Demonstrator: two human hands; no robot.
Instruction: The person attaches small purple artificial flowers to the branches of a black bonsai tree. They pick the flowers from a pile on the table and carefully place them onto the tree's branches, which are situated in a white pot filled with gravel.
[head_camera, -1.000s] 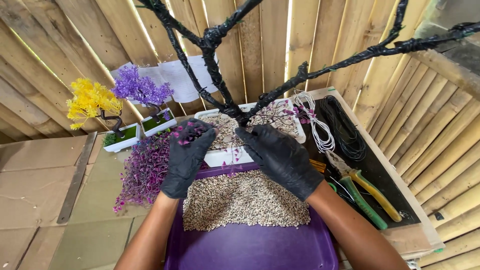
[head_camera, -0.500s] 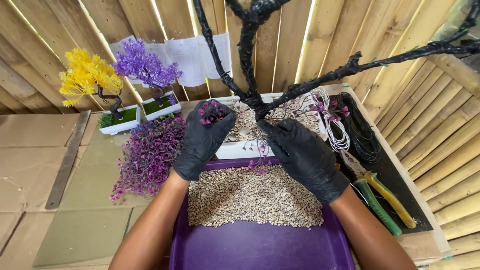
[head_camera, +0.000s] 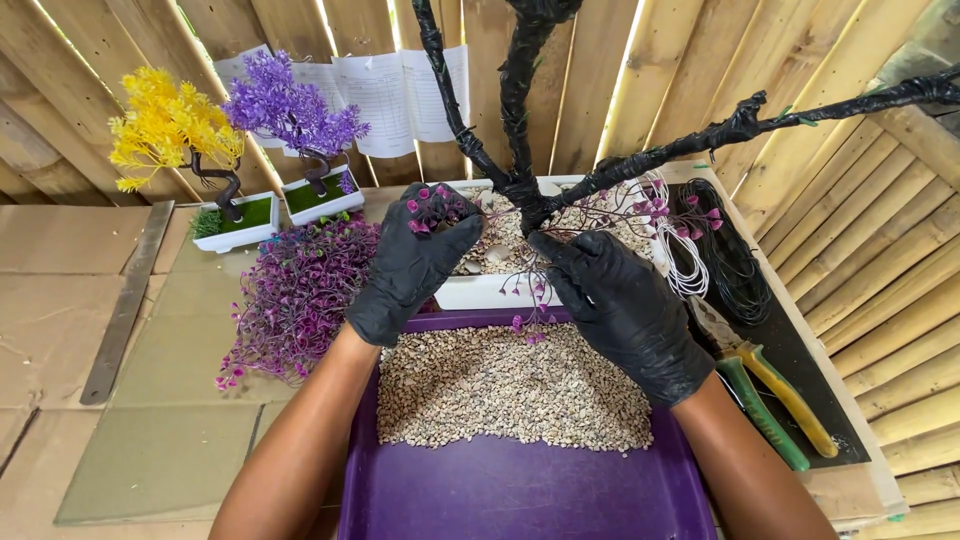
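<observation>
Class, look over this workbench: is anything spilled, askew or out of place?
Nothing is clearly wrong. The gravel lies heaped loose on the purple tray, and the purple sprigs sprawl on the cardboard beside it. A few purple bits lie scattered on the gravel below the right hand.

Both hands in black glossy gloves: left hand (head_camera: 412, 262); right hand (head_camera: 625, 305); forearms bare, sleeveless.

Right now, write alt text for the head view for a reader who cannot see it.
Two black-gloved hands work at a black wrapped artificial tree standing in a white planter: the left hand holds a sprig of purple leaves, the right hand pinches thin wire stems at the trunk base. Below lies a purple tray of gravel; pliers lie right.
</observation>
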